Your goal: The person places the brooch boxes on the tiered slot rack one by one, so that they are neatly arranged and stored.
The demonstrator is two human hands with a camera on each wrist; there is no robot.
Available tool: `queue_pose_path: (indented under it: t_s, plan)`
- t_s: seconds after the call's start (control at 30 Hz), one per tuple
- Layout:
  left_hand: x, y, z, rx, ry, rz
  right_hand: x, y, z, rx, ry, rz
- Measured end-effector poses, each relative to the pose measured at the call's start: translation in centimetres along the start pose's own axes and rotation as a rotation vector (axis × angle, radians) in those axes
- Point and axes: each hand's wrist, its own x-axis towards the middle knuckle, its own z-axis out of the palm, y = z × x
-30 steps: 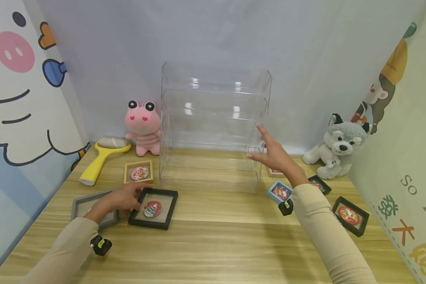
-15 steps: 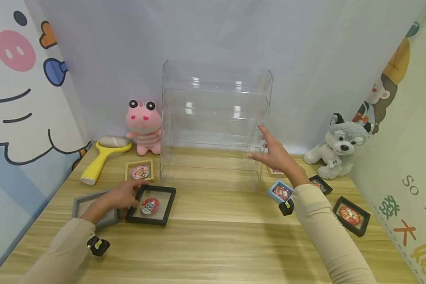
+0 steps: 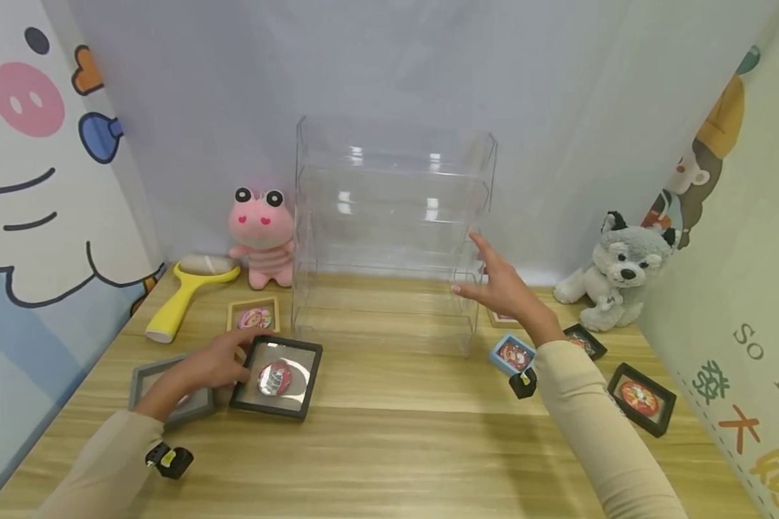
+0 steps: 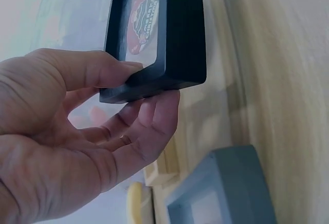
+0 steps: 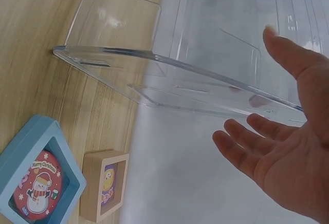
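My left hand (image 3: 216,364) pinches a black square display frame (image 3: 311,383) by its left side. In the left wrist view the thumb lies on its front and the fingers (image 4: 163,112) curl underneath, with the frame raised off the table. Inside the frame sits a round red Merry Christmas badge (image 3: 274,379). My right hand (image 3: 505,288) is beside the right side of a clear acrylic tiered rack (image 3: 392,193), thumb and fingers spread. In the right wrist view the rack's side panel lies between thumb and fingers; whether they touch it I cannot tell.
Left: a grey frame (image 3: 191,413), a wooden frame (image 3: 230,315), a yellow-handled roller (image 3: 177,306), a pink plush (image 3: 260,223). Right: a blue frame (image 5: 77,180), a beige frame (image 5: 92,193), black frames (image 3: 662,414) and a grey plush dog (image 3: 606,303). A curtain (image 3: 396,58) hangs behind.
The black frame has shifted slightly left with my left hand, and its tilt has altered, so a bright reflection now crosses its window. My right hand stays by the rack.
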Motion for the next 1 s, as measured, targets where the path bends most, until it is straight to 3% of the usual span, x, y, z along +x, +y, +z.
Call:
queue_pose_path:
  t_s: [0.13, 0.33, 0.53, 0.83, 1.0]
  plan:
    - [-0.1, 0.6, -0.1, -0.019, 0.000, 0.013, -0.1, 0.2, 0.1, -0.005, 0.015, -0.017]
    - [-0.2, 1.9, -0.5, -0.012, 0.025, 0.122, 0.0, 0.3, 0.2, -0.015, 0.033, -0.038]
    - [-0.2, 3.6, -0.9, -0.036, 0.040, 0.173, 0.0, 0.3, 0.2, -0.007, 0.029, -0.040]
    - [0.4, 6.4, -2.3, 0.107, 0.165, 0.316, 0.1, 0.4, 0.2, 0.009, 0.040, -0.041]
    - [1.2, 8.5, -3.3, 0.130, 0.171, 0.408, 0.1, 0.6, 0.4, 0.018, 0.045, -0.051]
